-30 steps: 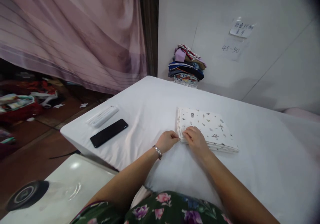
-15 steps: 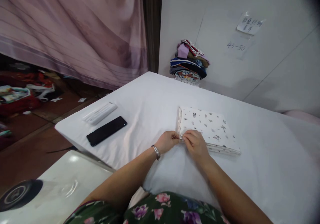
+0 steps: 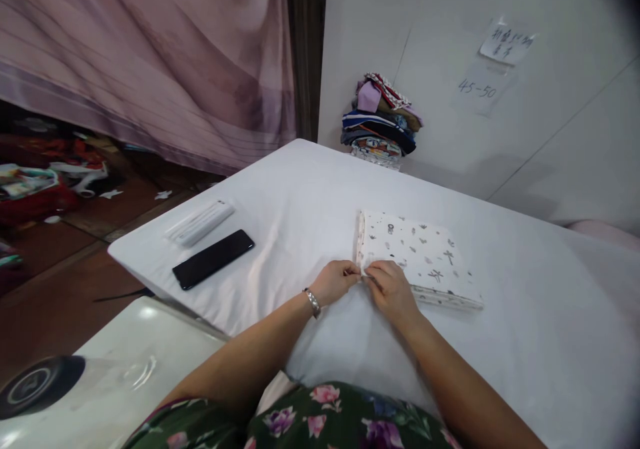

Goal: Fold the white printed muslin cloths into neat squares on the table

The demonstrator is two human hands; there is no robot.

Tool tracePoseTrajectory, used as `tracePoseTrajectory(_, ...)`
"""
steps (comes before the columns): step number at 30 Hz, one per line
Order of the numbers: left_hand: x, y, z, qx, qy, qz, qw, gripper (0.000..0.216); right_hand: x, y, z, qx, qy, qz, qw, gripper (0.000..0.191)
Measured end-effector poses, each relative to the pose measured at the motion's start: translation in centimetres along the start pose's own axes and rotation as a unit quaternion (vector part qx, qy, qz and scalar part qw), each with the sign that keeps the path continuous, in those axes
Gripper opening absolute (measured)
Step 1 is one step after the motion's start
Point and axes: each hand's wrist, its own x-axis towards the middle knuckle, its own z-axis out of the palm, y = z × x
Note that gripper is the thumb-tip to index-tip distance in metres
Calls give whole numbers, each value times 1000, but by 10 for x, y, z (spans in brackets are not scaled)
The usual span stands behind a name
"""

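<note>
A folded white cloth with small grey and dark prints lies flat on the white-covered table, in several layers. At its near left corner my left hand pinches the edge between thumb and fingers; a silver bracelet circles that wrist. Close beside it, my right hand has its fingers closed on the same corner, with the palm over the near edge of the cloth. The fingertips of both hands almost meet, and the bit of cloth between them is mostly hidden.
A black phone and a white plastic-wrapped packet lie on the table at left. Folded clothes are stacked against the wall behind. A pale stool-like surface stands at lower left, and a pink curtain hangs at far left.
The view has shifted very slightly. Both hands stay at the same corner of the cloth, with only tiny finger movement; the cloth lies as before.
</note>
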Motion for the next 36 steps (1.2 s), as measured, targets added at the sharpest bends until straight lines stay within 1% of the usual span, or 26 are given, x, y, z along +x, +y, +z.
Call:
tracePoseTrajectory(4, 0, 2, -4, 17, 17, 6, 1000, 17, 3, 0, -3, 118, 63, 97, 986, 15)
tracePoseTrajectory(6, -1, 2, -5, 37, 25, 13, 999, 16, 3, 0, -4, 134, 70, 112, 982, 15)
tracePoseTrajectory(8, -2, 3, -4, 55, 24, 15, 998, 19, 2, 0, -5, 124, 62, 103, 985, 16)
tracePoseTrajectory(11, -3, 3, -1, 73, 25, 27, 997, 18, 0, 0, -4, 72, 32, 62, 995, 15)
tracePoseTrajectory(15, -2, 1, 0, 57, 20, 41, 997, 14, -3, 0, -4, -19, -17, -4, 1000, 18)
tracePoseTrajectory(18, -2, 1, 0, 37, 2, 59, 998, 15, -4, 1, -3, -50, -36, -23, 998, 20)
tracePoseTrajectory(20, -2, 2, 0, 27, -9, 75, 997, 18, -3, 2, -2, -29, -19, -7, 999, 17)
tracePoseTrajectory(22, -3, 3, 0, 26, -5, 81, 996, 21, -2, 4, -2, 32, 16, 33, 999, 14)
tracePoseTrajectory(25, -4, 4, -1, 59, 29, 68, 996, 21, 0, 5, -5, 126, 72, 120, 982, 13)
tracePoseTrajectory(27, -5, 5, -2, 93, 47, 57, 993, 22, 0, 4, -6, 152, 89, 154, 972, 14)
tracePoseTrajectory(29, -6, 6, -1, 126, 59, 50, 989, 26, 0, 3, -7, 155, 87, 153, 972, 14)
tracePoseTrajectory(32, -7, 10, 4, 171, 80, 36, 981, 32, -1, 3, -6, 145, 75, 133, 978, 13)
tracePoseTrajectory(36, -6, 12, 13, 202, 101, 28, 974, 28, -2, 2, -4, 118, 56, 110, 985, 14)
